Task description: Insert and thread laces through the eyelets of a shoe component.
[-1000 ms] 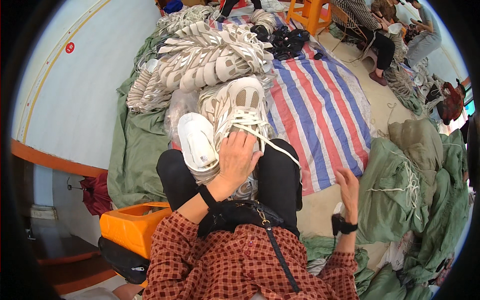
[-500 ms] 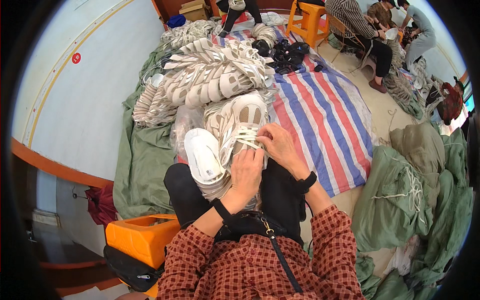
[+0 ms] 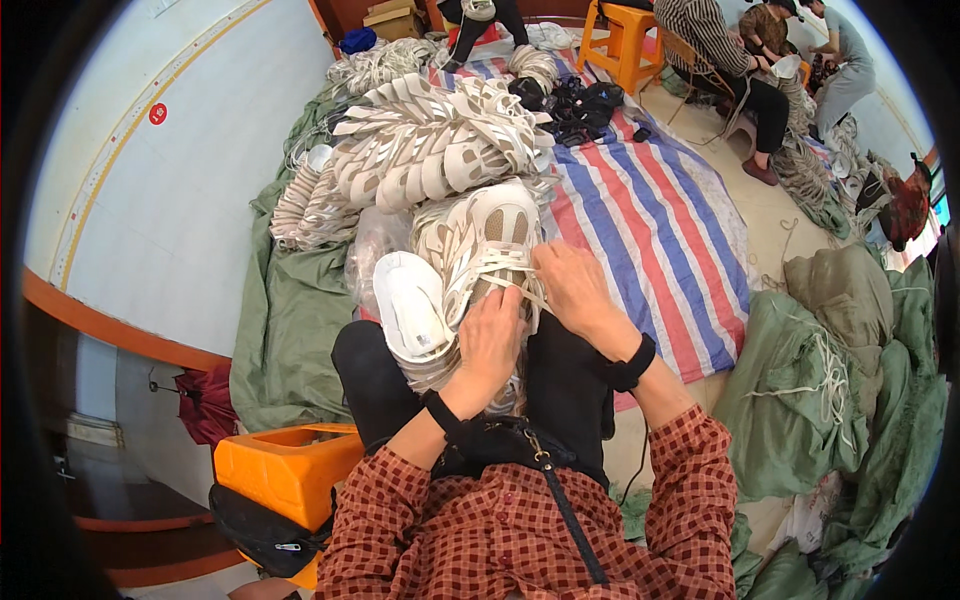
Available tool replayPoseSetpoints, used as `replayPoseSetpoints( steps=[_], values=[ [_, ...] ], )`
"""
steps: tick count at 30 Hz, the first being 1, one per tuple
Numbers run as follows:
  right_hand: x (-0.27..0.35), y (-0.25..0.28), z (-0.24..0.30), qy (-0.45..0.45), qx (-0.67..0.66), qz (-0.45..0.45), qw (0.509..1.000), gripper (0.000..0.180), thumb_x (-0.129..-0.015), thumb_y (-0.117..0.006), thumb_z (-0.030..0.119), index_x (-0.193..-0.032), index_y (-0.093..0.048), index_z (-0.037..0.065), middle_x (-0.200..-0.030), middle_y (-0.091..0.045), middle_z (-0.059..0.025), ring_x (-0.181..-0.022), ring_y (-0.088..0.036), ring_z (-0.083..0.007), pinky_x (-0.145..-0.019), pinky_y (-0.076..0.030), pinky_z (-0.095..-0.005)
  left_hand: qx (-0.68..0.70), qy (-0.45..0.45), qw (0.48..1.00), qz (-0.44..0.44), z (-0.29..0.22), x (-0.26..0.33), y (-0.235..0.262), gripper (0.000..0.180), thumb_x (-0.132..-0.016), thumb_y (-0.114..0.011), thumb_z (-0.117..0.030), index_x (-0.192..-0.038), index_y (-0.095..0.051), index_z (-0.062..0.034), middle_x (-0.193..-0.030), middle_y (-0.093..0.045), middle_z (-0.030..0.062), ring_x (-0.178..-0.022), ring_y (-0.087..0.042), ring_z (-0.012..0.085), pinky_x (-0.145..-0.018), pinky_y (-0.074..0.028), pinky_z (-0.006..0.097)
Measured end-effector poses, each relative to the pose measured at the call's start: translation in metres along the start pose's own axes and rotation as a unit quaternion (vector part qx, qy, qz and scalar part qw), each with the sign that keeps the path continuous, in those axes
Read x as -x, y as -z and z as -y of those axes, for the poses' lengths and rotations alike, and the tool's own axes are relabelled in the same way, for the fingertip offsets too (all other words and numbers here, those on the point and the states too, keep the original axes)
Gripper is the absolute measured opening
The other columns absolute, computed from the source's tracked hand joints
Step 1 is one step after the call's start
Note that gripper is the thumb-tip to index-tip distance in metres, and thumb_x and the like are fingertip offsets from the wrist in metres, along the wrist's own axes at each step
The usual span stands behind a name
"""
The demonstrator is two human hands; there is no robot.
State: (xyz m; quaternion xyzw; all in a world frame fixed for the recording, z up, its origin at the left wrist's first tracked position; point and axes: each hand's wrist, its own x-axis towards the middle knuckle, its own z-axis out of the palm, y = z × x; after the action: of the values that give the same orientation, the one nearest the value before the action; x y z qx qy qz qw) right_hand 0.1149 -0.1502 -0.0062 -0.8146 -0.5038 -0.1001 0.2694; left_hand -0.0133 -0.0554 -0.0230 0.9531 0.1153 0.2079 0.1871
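A beige and white shoe upper (image 3: 503, 217) lies over my lap, its toe pointing away from me and its white lace (image 3: 507, 262) crossing the front. Low on its lacing, my left hand (image 3: 488, 338) is closed with thumb and fingers pinched on the lace. My right hand (image 3: 578, 288) is on the upper's right side, its curled fingers closed on the lace; the fingertips are partly hidden. Just left of the upper rests a white sole-shaped piece (image 3: 410, 300). More uppers are stacked beneath and behind.
A large heap of shoe uppers (image 3: 430, 150) lies ahead on a striped sheet (image 3: 650, 230). Green cloth sacks (image 3: 790, 410) stand at right. An orange stool (image 3: 275, 470) is at lower left. Other people (image 3: 715, 55) sit at far right, near another orange stool (image 3: 622, 55).
My right hand has moved slightly right, its back now turned more upward. The lace ends hang looser over the upper. My left hand stays low on the lacing.
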Motion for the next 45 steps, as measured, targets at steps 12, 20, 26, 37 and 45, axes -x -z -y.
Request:
replayPoseSetpoints(
  steps=[12,20,26,37,45],
  values=[
    [0.006,0.000,-0.016,-0.125,-0.240,0.119,0.955,0.015,-0.081,-0.065,0.015,-0.080,-0.063,0.000,-0.077,-0.063,-0.0110,-0.070,-0.062,-0.0223,-0.061,-0.048,-0.0352,0.097,0.030,0.992,0.072,0.007,-0.004,0.020,0.030,-0.073,-0.064,0.003,-0.100,-0.050,-0.0042,-0.088,-0.058,0.0172,-0.083,-0.060,0.0388,-0.072,-0.048,0.047],
    [-0.006,-0.002,-0.017,-0.291,-0.544,0.227,0.754,0.028,-0.091,-0.066,0.030,-0.083,-0.066,0.003,-0.058,-0.053,0.0045,-0.051,-0.047,-0.0042,-0.045,-0.033,-0.0205,0.135,0.031,0.984,0.114,0.013,0.000,0.040,0.029,-0.074,-0.061,0.004,-0.100,-0.051,-0.0028,-0.086,-0.057,0.0186,-0.084,-0.059,0.0394,-0.071,-0.047,0.046],
    [0.003,0.004,-0.032,-0.100,-0.327,0.185,0.921,0.022,-0.086,-0.066,0.026,-0.084,-0.064,0.004,-0.058,-0.057,-0.0076,-0.051,-0.054,-0.0217,-0.050,-0.040,-0.0360,0.067,-0.017,0.990,0.125,0.024,0.007,0.058,0.021,-0.076,-0.058,0.003,-0.095,-0.053,-0.0030,-0.082,-0.058,0.0156,-0.076,-0.058,0.0361,-0.068,-0.047,0.042],
    [0.011,0.013,-0.003,0.069,0.026,0.030,0.997,0.024,-0.081,-0.063,0.010,-0.105,-0.060,0.008,-0.066,-0.063,-0.0102,-0.060,-0.063,-0.0289,-0.052,-0.045,-0.0410,0.108,0.025,0.958,0.264,0.031,0.007,0.115,0.014,-0.080,-0.051,0.001,-0.092,-0.059,-0.0018,-0.080,-0.062,0.0203,-0.078,-0.061,0.0408,-0.068,-0.047,0.047],
    [0.021,-0.003,0.008,0.028,0.006,-0.060,0.998,0.011,-0.079,-0.064,0.011,-0.086,-0.058,0.006,-0.065,-0.057,-0.0099,-0.060,-0.062,-0.0261,-0.054,-0.047,-0.0362,0.144,-0.014,0.968,0.207,0.042,0.007,0.109,0.011,-0.084,-0.053,-0.003,-0.092,-0.059,0.0009,-0.079,-0.063,0.0191,-0.073,-0.061,0.0377,-0.067,-0.048,0.042]
  ],
)
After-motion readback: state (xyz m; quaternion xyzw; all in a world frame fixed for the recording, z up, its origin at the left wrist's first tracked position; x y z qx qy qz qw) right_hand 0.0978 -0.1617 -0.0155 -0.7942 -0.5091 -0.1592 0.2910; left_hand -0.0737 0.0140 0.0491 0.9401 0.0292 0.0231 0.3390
